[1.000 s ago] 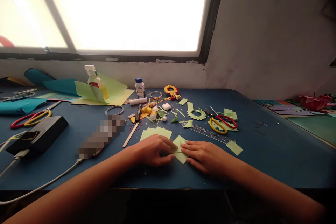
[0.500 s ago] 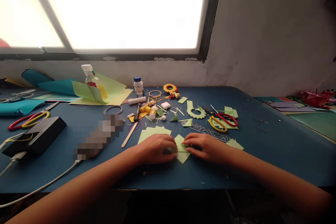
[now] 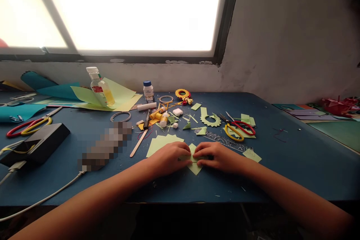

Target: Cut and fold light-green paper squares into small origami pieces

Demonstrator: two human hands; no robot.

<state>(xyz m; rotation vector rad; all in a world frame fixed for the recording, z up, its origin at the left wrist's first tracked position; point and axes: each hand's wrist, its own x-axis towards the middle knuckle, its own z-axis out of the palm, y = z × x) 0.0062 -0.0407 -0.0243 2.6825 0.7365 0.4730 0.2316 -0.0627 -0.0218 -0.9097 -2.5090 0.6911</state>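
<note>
Resting on the counter (image 3: 261,180), near its front edge, the folded light green paper (image 3: 196,168) sits between my two hands, one corner pointing toward me. My left hand (image 3: 174,158) lies along its left side and my right hand (image 3: 219,157) along its right, palms down, fingers curled inward and thumbs nearer the front edge. I see a narrow gap between the fingertips of one hand and those of the other, with a strip of the paper showing there. Both touch it, but from this view I cannot tell whether either one pinches it or only presses.

Just behind my left hand I have a stack of green paper (image 3: 163,142), with a wooden craft stick (image 3: 138,144) to its left. Beyond my right hand lie a clear ruler (image 3: 225,141) and scissors (image 3: 234,134) with one red and one yellow handle. Farther back, I make out a toothed green paper ring (image 3: 204,113) with a strip attached, a white case (image 3: 177,112), a black marker (image 3: 147,119) and a blue-capped white bottle (image 3: 148,92). At far left I see a black box (image 3: 39,144); the object between it and the stick is pixelated.
</note>
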